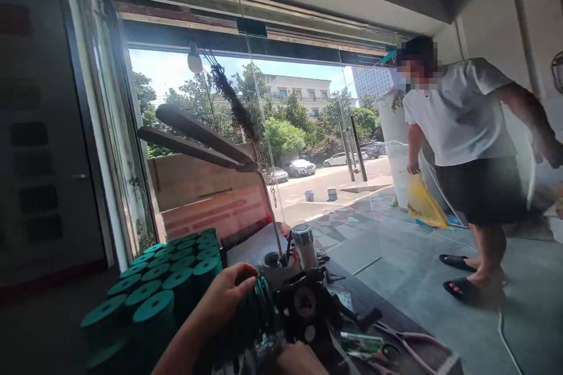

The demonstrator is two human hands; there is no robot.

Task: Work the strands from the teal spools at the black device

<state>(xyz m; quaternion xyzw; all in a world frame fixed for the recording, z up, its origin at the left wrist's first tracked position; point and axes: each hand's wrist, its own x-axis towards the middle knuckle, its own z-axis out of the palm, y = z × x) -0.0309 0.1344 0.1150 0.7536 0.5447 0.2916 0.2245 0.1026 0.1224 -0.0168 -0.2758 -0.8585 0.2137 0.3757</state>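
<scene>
Green reel [260, 304] being steadied against black machine [305, 303].
Left hand [226, 296] is clasping the reel left of the machine, bracing it; right hand [299, 362] below, grip hidden.

1. No word, number or brand can be read anywhere in this view.
2. The board [215, 211] leaning behind the worktable carries red printed bands and blocks, but they are too blurred to make out as letters.
3. A small green tube [361, 342] lying on the table has a pale label, too small to read.
4. The green rings [260, 304] gripped in the left hand [226, 296] are smeared by motion, so any print on them cannot be told.
5. The cars [300, 167] parked outside stand too far off for their plates to be read.
6. The yellow bag [422, 202] carried by the other person shows only blurred colour.
</scene>
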